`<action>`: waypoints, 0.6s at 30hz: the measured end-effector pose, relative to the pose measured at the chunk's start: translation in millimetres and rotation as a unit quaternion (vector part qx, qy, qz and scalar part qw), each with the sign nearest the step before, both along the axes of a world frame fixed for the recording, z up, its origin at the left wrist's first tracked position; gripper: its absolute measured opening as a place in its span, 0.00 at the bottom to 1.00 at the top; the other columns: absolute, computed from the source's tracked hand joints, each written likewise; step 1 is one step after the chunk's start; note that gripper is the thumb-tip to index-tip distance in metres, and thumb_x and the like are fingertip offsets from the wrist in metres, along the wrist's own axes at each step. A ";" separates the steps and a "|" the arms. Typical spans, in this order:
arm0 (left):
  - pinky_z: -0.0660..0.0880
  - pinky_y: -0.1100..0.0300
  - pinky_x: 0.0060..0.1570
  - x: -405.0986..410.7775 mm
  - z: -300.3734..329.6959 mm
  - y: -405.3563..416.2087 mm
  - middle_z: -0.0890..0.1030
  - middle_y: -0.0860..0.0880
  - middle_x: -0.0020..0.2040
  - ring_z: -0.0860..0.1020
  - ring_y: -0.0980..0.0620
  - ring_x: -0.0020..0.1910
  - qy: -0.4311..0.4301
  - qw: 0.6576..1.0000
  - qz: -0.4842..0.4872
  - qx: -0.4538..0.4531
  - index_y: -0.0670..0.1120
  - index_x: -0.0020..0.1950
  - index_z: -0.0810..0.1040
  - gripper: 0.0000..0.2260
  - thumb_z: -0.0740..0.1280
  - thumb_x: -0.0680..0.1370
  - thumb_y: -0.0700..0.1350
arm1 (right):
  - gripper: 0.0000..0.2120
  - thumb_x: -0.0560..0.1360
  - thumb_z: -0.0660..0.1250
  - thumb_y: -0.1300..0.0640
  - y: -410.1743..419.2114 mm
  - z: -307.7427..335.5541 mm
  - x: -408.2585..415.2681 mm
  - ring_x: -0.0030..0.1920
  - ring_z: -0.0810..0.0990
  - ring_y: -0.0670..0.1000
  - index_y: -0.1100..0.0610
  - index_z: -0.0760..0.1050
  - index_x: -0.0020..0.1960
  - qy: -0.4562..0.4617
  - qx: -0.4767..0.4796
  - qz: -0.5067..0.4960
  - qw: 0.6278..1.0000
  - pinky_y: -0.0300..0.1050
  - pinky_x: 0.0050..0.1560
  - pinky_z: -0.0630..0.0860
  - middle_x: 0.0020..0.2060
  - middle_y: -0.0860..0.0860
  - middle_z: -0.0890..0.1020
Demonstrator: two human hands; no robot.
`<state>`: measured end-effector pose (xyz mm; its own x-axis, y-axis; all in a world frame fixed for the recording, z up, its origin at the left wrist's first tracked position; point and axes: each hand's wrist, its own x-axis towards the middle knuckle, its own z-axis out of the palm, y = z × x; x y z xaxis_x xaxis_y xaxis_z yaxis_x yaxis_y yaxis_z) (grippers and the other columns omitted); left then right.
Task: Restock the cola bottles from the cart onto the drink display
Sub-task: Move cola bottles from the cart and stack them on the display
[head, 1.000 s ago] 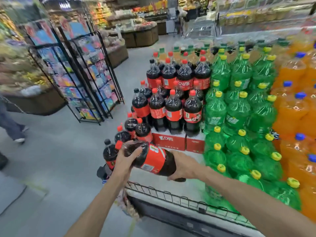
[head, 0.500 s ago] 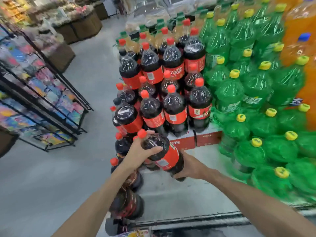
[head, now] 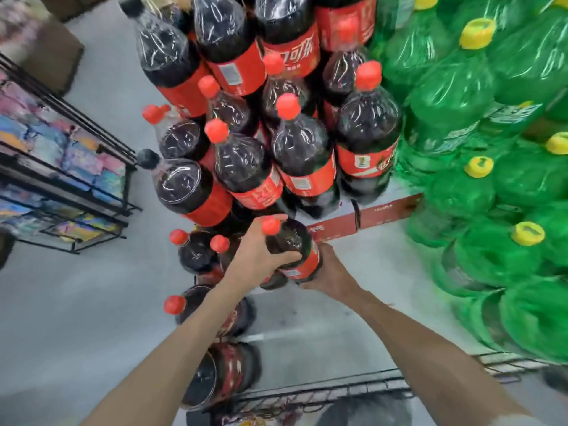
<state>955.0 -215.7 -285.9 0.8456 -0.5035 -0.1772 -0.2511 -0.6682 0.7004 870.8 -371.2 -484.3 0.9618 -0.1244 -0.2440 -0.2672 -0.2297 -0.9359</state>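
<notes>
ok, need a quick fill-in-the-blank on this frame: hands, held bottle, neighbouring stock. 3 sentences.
1. The held cola bottle has a ____ cap.
2. The left hand grips its shoulder while the ____ hand supports its lower body.
3. The green bottles beside the cola stack carry ____ caps.

Missing words: red; right; yellow

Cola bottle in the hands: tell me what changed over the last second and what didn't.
The cola bottle went from lying nearly sideways over the cart's edge to almost upright, carried forward and down to the display's lower tier beside the standing colas. The left hand still grips its shoulder, the right hand its lower body. The stacked cola and green bottles stayed put.
</notes>
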 end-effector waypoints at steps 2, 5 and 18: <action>0.68 0.68 0.66 2.5 -7.2 -1.2 0.77 0.52 0.68 0.75 0.55 0.66 -0.010 1.000 -0.009 0.016 0.52 0.72 0.74 0.36 0.84 0.67 0.47 | 0.43 0.60 0.88 0.53 2.1 1.0 4.8 0.63 0.80 0.43 0.39 0.69 0.68 -0.010 0.011 -0.015 1.000 0.52 0.65 0.80 0.62 0.40 0.80; 0.64 0.79 0.61 8.0 -12.7 -3.4 0.77 0.53 0.68 0.75 0.57 0.65 -0.017 1.000 -0.011 0.023 0.50 0.73 0.74 0.36 0.84 0.67 0.45 | 0.47 0.61 0.88 0.52 -2.5 -3.8 13.4 0.67 0.79 0.45 0.44 0.68 0.73 -0.023 0.017 -0.019 0.999 0.57 0.67 0.78 0.66 0.42 0.80; 0.61 0.77 0.67 -3.3 -9.8 -8.1 0.71 0.56 0.72 0.69 0.63 0.69 -0.009 0.998 0.047 0.035 0.50 0.78 0.66 0.42 0.83 0.69 0.46 | 0.54 0.60 0.88 0.47 -11.4 -26.8 24.3 0.71 0.76 0.51 0.44 0.62 0.78 -0.007 -0.018 0.038 0.999 0.58 0.66 0.78 0.70 0.46 0.75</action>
<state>951.7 -223.7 -295.7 0.8918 -0.4088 -0.1937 -0.1974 -0.7369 0.6465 895.2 -382.6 -511.2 0.9722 -0.0589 -0.2265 -0.2339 -0.2825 -0.9303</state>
